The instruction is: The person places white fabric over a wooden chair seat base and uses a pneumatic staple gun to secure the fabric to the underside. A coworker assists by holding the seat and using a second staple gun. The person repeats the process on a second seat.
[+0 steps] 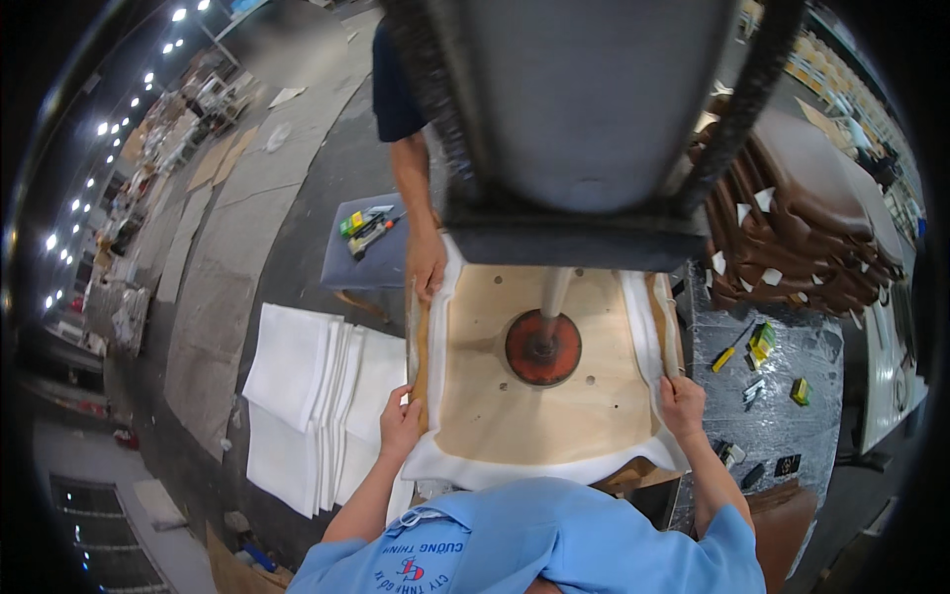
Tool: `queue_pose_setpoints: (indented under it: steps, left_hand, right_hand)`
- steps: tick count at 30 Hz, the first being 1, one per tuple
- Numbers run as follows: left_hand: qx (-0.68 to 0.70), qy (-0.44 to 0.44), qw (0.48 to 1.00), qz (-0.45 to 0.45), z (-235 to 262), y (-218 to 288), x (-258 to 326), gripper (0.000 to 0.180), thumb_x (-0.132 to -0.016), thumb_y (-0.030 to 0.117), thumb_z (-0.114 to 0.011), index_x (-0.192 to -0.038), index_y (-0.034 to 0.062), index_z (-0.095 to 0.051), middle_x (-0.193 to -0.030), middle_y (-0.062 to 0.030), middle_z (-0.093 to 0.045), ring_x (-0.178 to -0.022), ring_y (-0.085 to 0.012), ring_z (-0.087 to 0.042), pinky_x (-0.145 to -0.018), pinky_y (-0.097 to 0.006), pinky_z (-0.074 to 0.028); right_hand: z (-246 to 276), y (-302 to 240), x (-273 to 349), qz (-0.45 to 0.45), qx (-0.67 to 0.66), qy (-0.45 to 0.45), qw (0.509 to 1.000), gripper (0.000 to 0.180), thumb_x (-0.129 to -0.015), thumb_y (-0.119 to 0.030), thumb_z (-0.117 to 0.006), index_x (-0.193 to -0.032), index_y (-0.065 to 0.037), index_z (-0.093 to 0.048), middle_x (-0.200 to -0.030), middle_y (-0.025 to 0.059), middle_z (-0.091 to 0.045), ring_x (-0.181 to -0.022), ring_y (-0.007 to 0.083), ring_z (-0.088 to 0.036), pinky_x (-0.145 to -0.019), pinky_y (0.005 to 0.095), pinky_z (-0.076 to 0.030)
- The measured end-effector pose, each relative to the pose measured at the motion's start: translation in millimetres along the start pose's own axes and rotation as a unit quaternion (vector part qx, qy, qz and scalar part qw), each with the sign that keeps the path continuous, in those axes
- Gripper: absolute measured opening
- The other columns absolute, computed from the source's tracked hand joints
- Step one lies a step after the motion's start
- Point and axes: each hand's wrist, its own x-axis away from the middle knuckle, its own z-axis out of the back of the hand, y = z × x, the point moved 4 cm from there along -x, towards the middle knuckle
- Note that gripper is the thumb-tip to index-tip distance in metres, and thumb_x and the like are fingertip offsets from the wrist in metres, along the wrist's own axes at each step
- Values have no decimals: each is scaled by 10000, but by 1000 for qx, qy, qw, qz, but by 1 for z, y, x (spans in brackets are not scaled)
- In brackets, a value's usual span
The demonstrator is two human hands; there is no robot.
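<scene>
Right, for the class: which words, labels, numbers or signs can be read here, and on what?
Blue shirt: dark lettering and a red emblem; legible in part, but I won't copy it.
Yellow-and-green boxes on the wrapped table: too small to read.
Yellow-and-green carton on the blue-grey stool: too small.
Black packet on the table: too small.

- Grey-blue stool (pixel 364 273) carrying a green-and-yellow box (pixel 351 225)
- Yellow-handled screwdriver (pixel 724 358) on the plastic-covered surface (pixel 797 441) at right
- Rows of bright ceiling lights (pixel 102 129), upper left

Upholstery workshop: press (pixel 577 247), stacked brown covers (pixel 797 213)
</scene>
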Motion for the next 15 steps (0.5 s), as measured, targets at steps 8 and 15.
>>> queue_pose_setpoints:
  steps: [8, 15]
  left_hand:
    - [-4, 32, 999, 4, 1, 1, 10, 297, -1084, 129, -690, -1371, 68, -648, -764, -60, -723, -672, -113, -610, -641, -317, -500]
    - [2, 70, 997, -24, 20, 34, 21, 286, -1099, 89, -630, -1382, 74, -663, -681, 11, -589, -621, -96, -507, -597, -306, -444]
  right_hand:
    - [-5, 5, -1, 36, 25, -23, 999, 355, -999, -221, -735, -732, -25, -606, -764, 226, -632, -736, 472, -644, -666, 560, -493]
    - [13, -12, -18, -31, 75, -159, 984, 298, -1006, -239, -729, -826, -18, -642, -832, 224, -663, -816, 471, -667, -722, 569, -507]
